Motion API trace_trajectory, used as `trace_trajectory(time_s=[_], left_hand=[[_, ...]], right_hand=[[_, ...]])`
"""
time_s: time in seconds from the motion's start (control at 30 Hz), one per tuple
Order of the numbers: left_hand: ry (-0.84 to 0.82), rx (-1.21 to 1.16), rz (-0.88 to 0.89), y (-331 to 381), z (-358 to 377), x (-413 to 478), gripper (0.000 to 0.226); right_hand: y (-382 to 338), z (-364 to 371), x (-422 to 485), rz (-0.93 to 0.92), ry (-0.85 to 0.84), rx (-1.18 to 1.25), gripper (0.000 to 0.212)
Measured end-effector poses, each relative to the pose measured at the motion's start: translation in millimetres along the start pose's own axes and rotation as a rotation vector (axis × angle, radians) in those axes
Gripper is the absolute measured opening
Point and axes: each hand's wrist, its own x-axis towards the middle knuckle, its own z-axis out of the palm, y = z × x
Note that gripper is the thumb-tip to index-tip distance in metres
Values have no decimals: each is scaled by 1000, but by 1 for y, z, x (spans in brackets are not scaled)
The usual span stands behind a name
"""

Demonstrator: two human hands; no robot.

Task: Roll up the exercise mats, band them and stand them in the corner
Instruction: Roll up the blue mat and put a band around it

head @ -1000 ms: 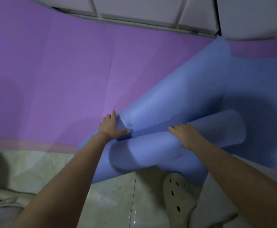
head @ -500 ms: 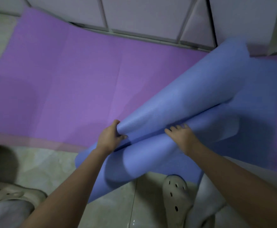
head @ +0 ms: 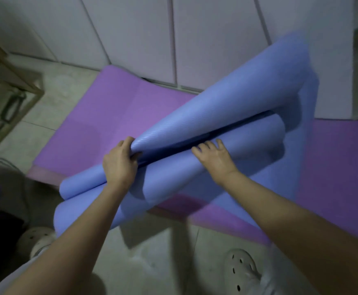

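Surface finishes, mat area

Blue mat point(head: 216, 116): matt foam, fine ribbed texture. Purple mat point(head: 110, 116): matt, creased. Floor point(head: 152, 262): glossy stone-look tile.

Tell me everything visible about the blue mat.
The blue mat is periwinkle and foam-like, with a fine ribbed surface. It is partly rolled: a loose roll runs diagonally from lower left to upper right, with a free sheet lifted above it. The left hand grips that sheet's fold; the right hand rests on the roll. It lies over the purple mat. No band shows.
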Motion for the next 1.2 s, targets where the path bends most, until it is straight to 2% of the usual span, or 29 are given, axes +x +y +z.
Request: trace_trajectory(time_s=[0.17, 0.23, 0.33, 0.47, 0.57, 0.67, 0.73, 0.9, 1.1, 1.2], left_hand=[[221, 63, -10, -11, -55, 5, 15], [298, 65, -58, -13, -79, 4, 19], [400, 44, -162, -13, -115, -2, 22], [575, -13, -182, -9, -158, -13, 19], [588, 38, -130, -9, -167, -23, 18], [499, 130, -60, -11, -152, -36, 20], [404, 188, -25, -8, -135, -47, 26], [149, 127, 4, 6, -91, -68, 37], [-218, 33, -41, 20, -49, -94, 62], [-366, -82, 8, 29, -33, -118, 54]], right_hand=[[-22, -40, 29, -14, 132, 6, 74], [-30, -59, 38, -32, 191, -3, 61], [-39, -92, 52, -31, 325, -2, 31], [-47, -123, 65, -45, 430, 19, 34], [-46, -135, 57, -50, 459, -12, 35], [-45, -125, 33, -67, 474, -18, 31], [-42, -116, 9, -59, 425, -12, 27], [-31, -95, -58, 24, 154, -2, 63], [-12, -80, -118, 99, -34, 14, 77], [-9, -77, -137, 136, -98, 52, 82]])
